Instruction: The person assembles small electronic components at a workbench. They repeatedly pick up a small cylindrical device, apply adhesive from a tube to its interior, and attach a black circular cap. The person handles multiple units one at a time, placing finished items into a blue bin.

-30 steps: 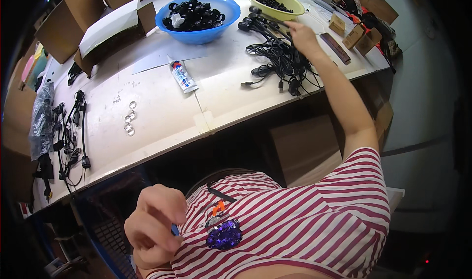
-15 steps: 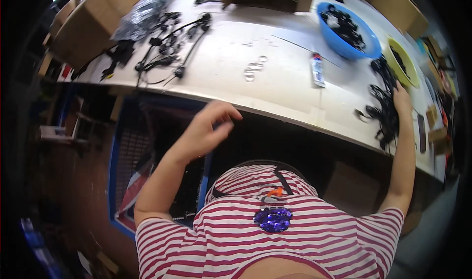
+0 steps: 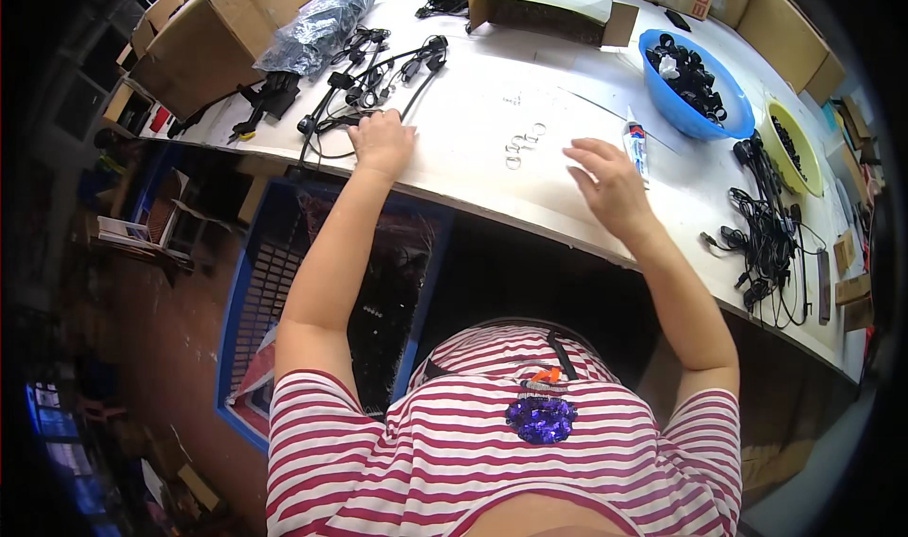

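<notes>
My left hand [image 3: 383,145] is at the near side of a bunch of black cables [image 3: 340,97] with plugs and small boxes on the left of the table. Its bent fingers are closed on a black cable there, and the fingertips are partly hidden. Above the table's front edge my right hand [image 3: 610,187] is empty, its fingers apart. Just beyond it lies a white and blue tube [image 3: 636,145] with a pointed nozzle. Several small pale rings [image 3: 523,146] lie in the middle of the tabletop. On the right rests a tangled heap of black cables [image 3: 766,234].
A blue bowl [image 3: 667,102] of black ring-like parts and a yellow bowl [image 3: 809,176] of small dark parts stand at the right. Cardboard boxes [image 3: 203,50] and a grey plastic bag [image 3: 322,31] stand at the left. A blue crate [image 3: 253,291] is below the table.
My right hand has left the cable heap on the right and moved left, near the tube. My left hand has reached forward onto the left cables. The view has shifted a little.
</notes>
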The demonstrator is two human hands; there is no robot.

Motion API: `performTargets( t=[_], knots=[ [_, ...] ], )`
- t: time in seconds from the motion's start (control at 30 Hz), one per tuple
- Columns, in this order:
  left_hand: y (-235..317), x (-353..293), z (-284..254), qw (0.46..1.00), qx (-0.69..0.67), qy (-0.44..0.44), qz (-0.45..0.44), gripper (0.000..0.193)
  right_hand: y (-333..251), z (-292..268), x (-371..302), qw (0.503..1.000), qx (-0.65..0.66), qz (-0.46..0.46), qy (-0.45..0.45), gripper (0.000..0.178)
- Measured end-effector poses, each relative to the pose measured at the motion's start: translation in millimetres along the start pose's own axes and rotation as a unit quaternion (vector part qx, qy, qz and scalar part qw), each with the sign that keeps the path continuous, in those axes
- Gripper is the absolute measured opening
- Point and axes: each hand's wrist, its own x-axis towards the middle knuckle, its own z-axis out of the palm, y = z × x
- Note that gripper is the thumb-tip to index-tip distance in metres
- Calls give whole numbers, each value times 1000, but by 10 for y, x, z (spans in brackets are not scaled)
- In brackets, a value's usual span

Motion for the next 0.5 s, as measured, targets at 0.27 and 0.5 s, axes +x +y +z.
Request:
performTargets(
  t=[0.27, 0.5],
  knots=[
    [-299, 209, 115, 753, -634, -113, -136, 18, 116, 179, -54, 996, 75, 20, 53, 11],
    [-608, 332, -78, 603, -788, -75, -99, 19, 109, 189, -62, 994, 92, 34, 48, 10]
  ],
)
